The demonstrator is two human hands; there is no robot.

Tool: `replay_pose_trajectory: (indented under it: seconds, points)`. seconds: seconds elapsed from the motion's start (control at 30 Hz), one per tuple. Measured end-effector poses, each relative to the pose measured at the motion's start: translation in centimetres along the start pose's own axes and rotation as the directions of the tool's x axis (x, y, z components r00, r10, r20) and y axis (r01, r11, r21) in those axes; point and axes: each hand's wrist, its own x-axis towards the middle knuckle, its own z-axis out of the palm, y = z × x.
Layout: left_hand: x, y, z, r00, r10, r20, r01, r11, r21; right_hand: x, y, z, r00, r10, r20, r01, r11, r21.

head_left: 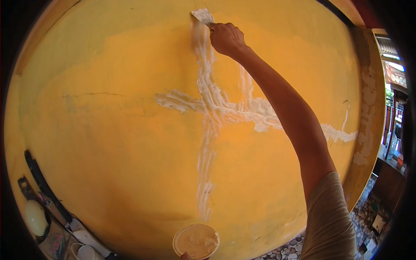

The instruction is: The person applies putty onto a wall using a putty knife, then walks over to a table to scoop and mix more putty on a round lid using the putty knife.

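Observation:
High on the yellow wall (143,151), my right hand (227,39) is closed round a putty knife (203,16). Its blade, smeared with white filler, lies against the wall at the top of a vertical filler streak (205,86). At the lower edge, a thumb of my left hand (184,256) shows on the rim of a round, pale lid or shallow tub (197,241) with putty-coloured stuff on it. The rest of that hand is out of sight. A horizontal filler band (255,115) crosses the streak and runs right behind my right arm.
A thin crack (93,94) marks the wall at left. At lower left stand a black curved bar (45,184), a pale rounded object (36,218) and a white cup (86,252). A peeling wall edge (367,112) bounds the right side, above a pebbled floor (288,249).

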Motion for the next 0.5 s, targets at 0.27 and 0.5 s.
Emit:
replay_pose_trajectory:
  seconds: [0.27, 0.5]
  points:
    - [0.4, 0.9, -0.1, 0.998, 0.008, -0.057, -0.009, 1.0, -0.026, -2.4, -1.1, -2.8, 0.992, -0.022, 0.125, 0.025, 0.999, -0.02]
    - [1.0, 0.8, -0.5, 0.997, -0.034, -0.07, 0.034, 0.999, -0.01, 5.4, -1.9, -3.8, 0.999, -0.049, -0.002, 0.048, 0.997, -0.063]
